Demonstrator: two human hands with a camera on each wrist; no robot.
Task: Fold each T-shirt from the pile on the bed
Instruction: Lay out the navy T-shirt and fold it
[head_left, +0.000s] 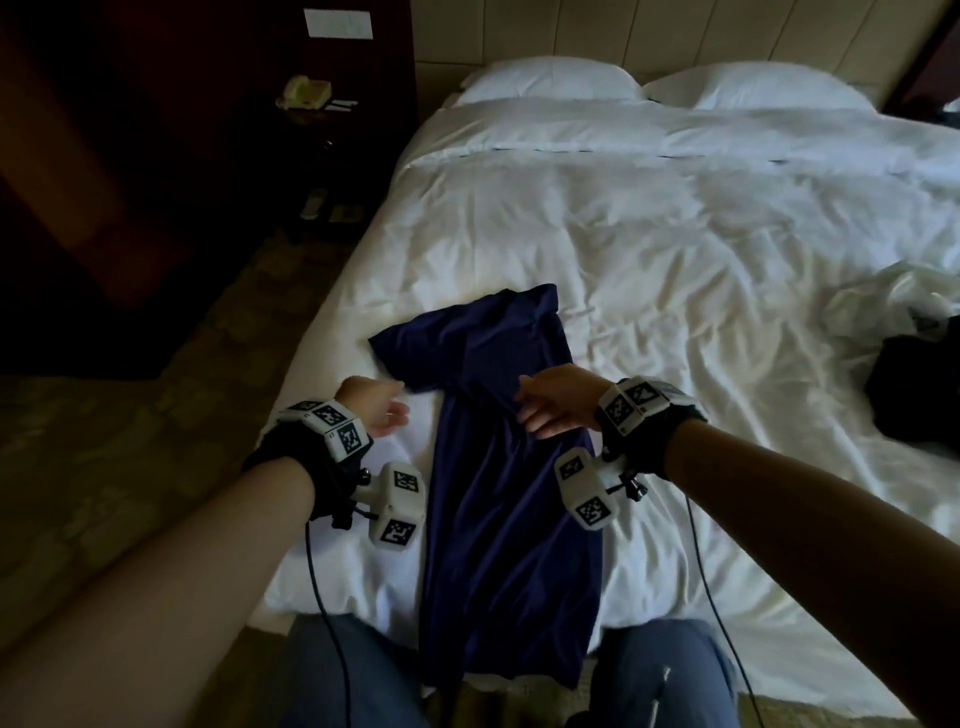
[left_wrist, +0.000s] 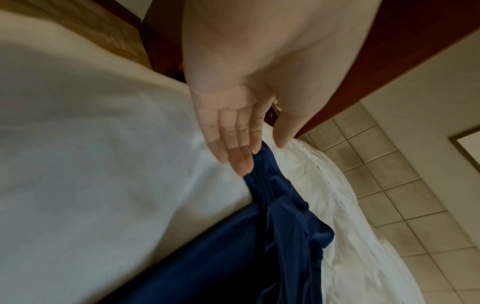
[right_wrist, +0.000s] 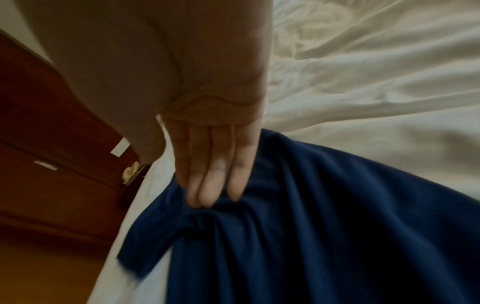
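Observation:
A navy T-shirt (head_left: 498, 467) lies lengthwise on the white bed (head_left: 675, 270), its right side folded in and its left sleeve (head_left: 415, 338) spread out to the left. The hem hangs over the near edge of the bed. My left hand (head_left: 387, 410) is open just left of the shirt, below the sleeve. In the left wrist view its straight fingers (left_wrist: 233, 152) reach the edge of the navy fabric (left_wrist: 280, 216). My right hand (head_left: 540, 413) lies flat on the shirt's chest. In the right wrist view its straight fingertips (right_wrist: 213, 189) press into bunched navy cloth (right_wrist: 311, 226).
A dark garment (head_left: 914, 389) and pale crumpled clothing (head_left: 893, 301) lie at the bed's right edge. Two pillows (head_left: 550, 78) sit at the head. A dark nightstand with a phone (head_left: 304, 93) stands to the left. My legs in jeans (head_left: 665, 670) stand against the near edge.

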